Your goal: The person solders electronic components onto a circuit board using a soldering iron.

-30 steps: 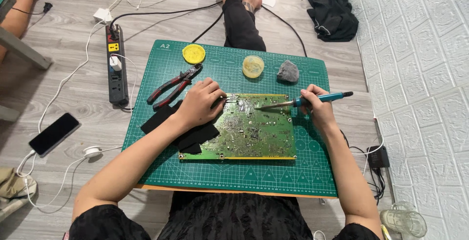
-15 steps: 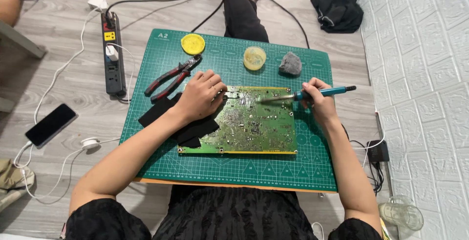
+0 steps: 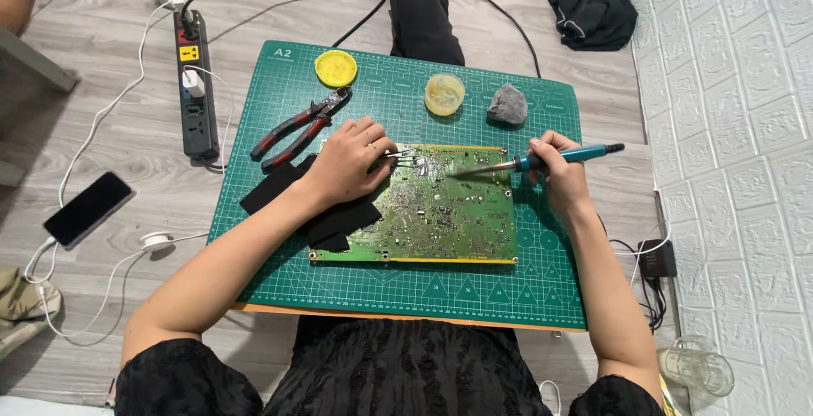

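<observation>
Unmoved: right hand (image 3: 555, 170) holds soldering iron (image 3: 542, 160) over circuit board (image 3: 445, 208).

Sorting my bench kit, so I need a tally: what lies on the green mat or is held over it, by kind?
Circuit board: 1
Soldering iron: 1
Tweezers: 1
Pliers: 1
Yellow lid: 1
Clear jar: 1
Grey lump: 1
Black cloth: 1
Total: 8

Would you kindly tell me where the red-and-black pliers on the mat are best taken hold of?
Grip the pliers by the two padded handles, coming from the lower left. The handles splay open toward that side with free mat around them, while the metal nose points up-right at the yellow lid.
</observation>
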